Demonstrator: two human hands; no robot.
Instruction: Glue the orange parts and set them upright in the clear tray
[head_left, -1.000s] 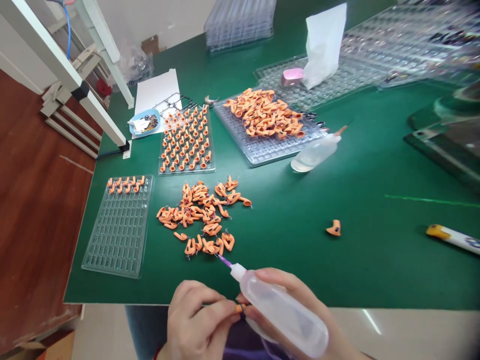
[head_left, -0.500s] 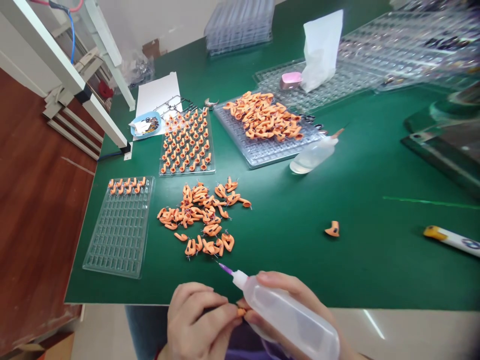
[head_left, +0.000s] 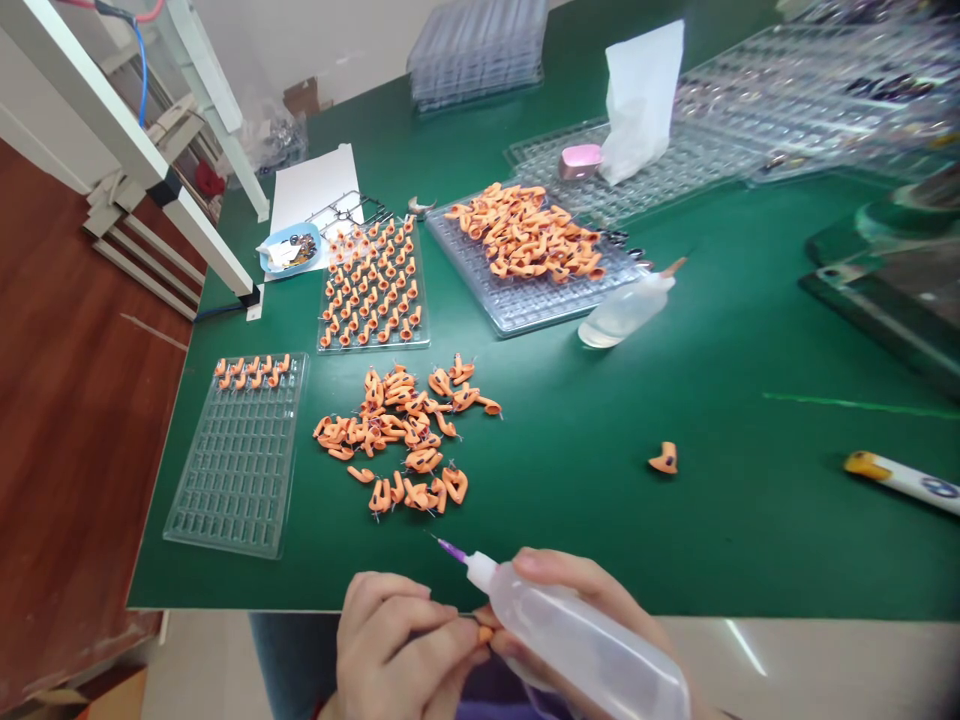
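Observation:
My left hand (head_left: pixel 405 640), fingers curled, pinches a small orange earbud shell (head_left: pixel 485 634) at the table's front edge; most of the shell is hidden. A clear squeeze bottle (head_left: pixel 585 640) with a purple needle tip lies in my right hand (head_left: pixel 600 590), pointing up and left. The fingertips of that hand also come close to the shell; whether they touch it I cannot tell. Beyond my hands lies a loose pile of orange earbud shells (head_left: pixel 405 420) with thin wires. Left of it is a clear tray (head_left: pixel 232 470) with shells in its top rows.
Behind the pile stand a fuller tray of upright shells (head_left: pixel 371 290) and a stacked tray (head_left: pixel 517 320) heaped with shells. A second bottle (head_left: pixel 622 312) leans near it. One lone shell (head_left: pixel 664 458) and a yellow-capped pen (head_left: pixel 900 475) lie right. A white frame post (head_left: pixel 187 220) rises left.
Both hands have shifted very slightly down and to the right, with the bottle and the shell still held. The things on the table look unmoved.

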